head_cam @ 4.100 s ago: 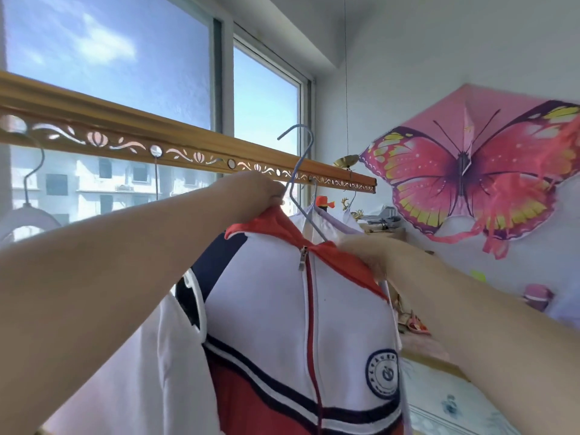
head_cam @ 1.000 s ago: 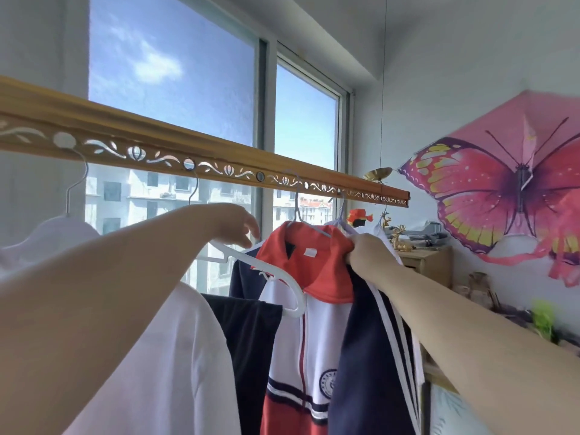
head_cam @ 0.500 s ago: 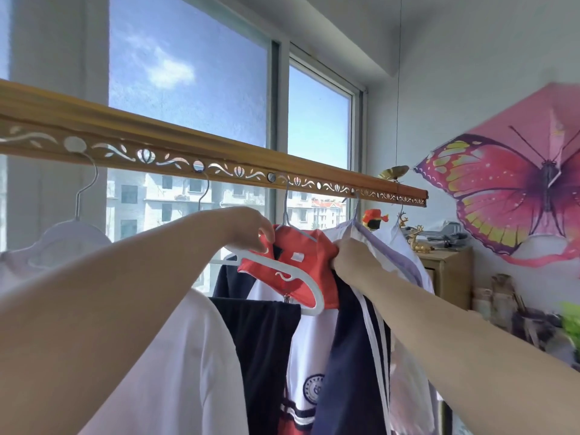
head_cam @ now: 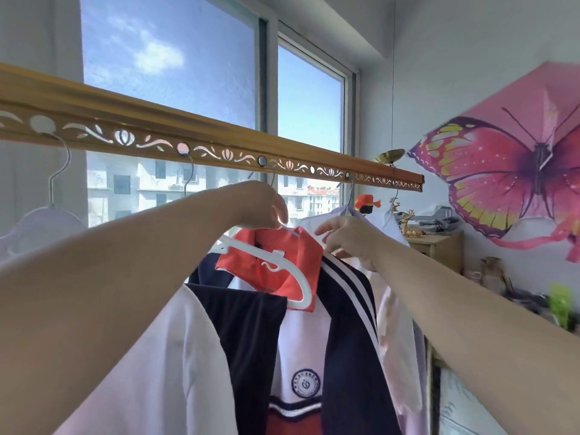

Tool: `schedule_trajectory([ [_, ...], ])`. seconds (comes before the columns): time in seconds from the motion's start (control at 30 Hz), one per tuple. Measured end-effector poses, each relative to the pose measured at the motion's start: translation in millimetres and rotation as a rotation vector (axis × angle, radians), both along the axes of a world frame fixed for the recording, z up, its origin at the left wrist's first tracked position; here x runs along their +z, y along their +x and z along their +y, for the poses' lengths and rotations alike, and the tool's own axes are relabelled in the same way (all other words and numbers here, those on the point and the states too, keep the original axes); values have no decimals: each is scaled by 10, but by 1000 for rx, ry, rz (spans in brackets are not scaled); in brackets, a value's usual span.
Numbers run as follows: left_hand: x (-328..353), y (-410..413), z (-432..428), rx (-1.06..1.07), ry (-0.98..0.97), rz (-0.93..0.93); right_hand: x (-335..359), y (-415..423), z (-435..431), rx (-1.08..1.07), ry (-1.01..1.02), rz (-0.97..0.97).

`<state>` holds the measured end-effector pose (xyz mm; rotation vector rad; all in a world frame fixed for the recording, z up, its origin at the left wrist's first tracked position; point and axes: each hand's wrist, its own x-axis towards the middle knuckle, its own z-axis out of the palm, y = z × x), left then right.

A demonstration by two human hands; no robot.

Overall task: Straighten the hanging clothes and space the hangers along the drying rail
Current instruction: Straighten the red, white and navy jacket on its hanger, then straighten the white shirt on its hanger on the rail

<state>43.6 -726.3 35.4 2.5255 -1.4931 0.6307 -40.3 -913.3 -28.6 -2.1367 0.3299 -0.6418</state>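
Observation:
A gold drying rail [head_cam: 219, 138] with cut-out holes runs across the window. Under it hangs a white jacket with a red collar [head_cam: 276, 265] and a round badge. A white plastic hanger [head_cam: 282, 271] lies across that collar, carrying a dark garment [head_cam: 248, 340]. My left hand [head_cam: 260, 204] grips the top of this white hanger. My right hand [head_cam: 348, 240] pinches the jacket's hanger at the shoulder, where a navy sleeve with white stripes [head_cam: 348, 309] falls. A white shirt [head_cam: 163, 372] hangs at the left, pale shirts [head_cam: 386, 227] at the right.
An empty-looking white hanger [head_cam: 44, 215] hangs at the rail's far left. A pink butterfly kite [head_cam: 514, 171] covers the right wall. A wooden cabinet [head_cam: 439, 249] with small ornaments stands below the rail's right end. The window is behind the rail.
Both hands stay on the hangers. The white hanger with the dark garment has shifted right over the red collar. My right hand has loosened from the navy shoulder to a finger pinch.

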Motion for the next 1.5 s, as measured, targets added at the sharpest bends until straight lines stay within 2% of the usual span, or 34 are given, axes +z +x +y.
schedule_trajectory([
  [0.07, 26, -76, -113, -18, -11, -18, -32, -71, -124, -53, -49, 21],
  [0.27, -14, -303, -510, -15, 44, -16, -216, -283, -450, 36, -154, 227],
  [0.7, -66, -581, -1257, 41, 132, -21, -404, -548, -1134, -21, -196, 153],
  [0.97, 213, -378, -1588, 54, 286, -84, -311, -325, -1564, -203, -351, -48],
  [1.13, 295, -106, -1860, 30, 389, -109, -235, -80, -1711, -229, -468, -28],
  [1.33, 483, 219, -2075, 30, 394, -156, -151, 370, -1893, -326, -589, -1],
  [1.5, 320, 540, -2216, 57, 547, -47, -272, 738, -2011, -426, -692, 62],
])
